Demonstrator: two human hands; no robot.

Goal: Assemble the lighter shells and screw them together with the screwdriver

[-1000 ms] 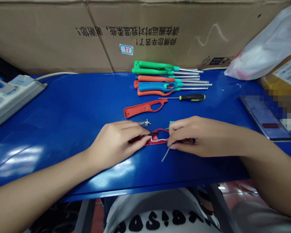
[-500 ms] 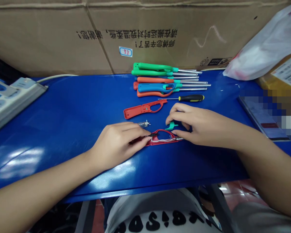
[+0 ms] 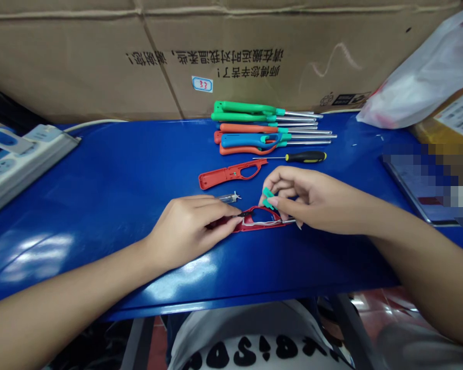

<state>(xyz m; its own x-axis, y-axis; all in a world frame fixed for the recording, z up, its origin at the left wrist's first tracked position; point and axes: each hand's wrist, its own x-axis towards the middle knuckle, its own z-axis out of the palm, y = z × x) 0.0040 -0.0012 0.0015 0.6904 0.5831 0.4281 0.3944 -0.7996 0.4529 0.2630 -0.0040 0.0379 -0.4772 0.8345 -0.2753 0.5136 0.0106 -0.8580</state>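
My left hand (image 3: 195,226) is closed on the left end of a red lighter casing half (image 3: 250,226), which lies on the table with white wires and a metal tube in it. A small black part (image 3: 246,214) shows at my left fingertips. My right hand (image 3: 297,198) pinches a teal trigger (image 3: 269,198) between thumb and fingers, just above the casing's finger loop. Behind my left fingers lies a clear fuel tank (image 3: 228,198) with a white fitting, partly hidden. The other red casing half (image 3: 231,173) rests farther back, its inside facing up.
Several assembled lighters (image 3: 250,139) in green, orange and blue lie at the back. A screwdriver (image 3: 306,156) lies before them. A power strip (image 3: 15,159) is at left; a phone-like device (image 3: 420,190) and a plastic bag (image 3: 420,77) are at right. A cardboard box (image 3: 81,67) stands behind.
My right hand has closed on the teal trigger, which lay on the table, and lifted and tilted it. My left hand stays on the red casing half.
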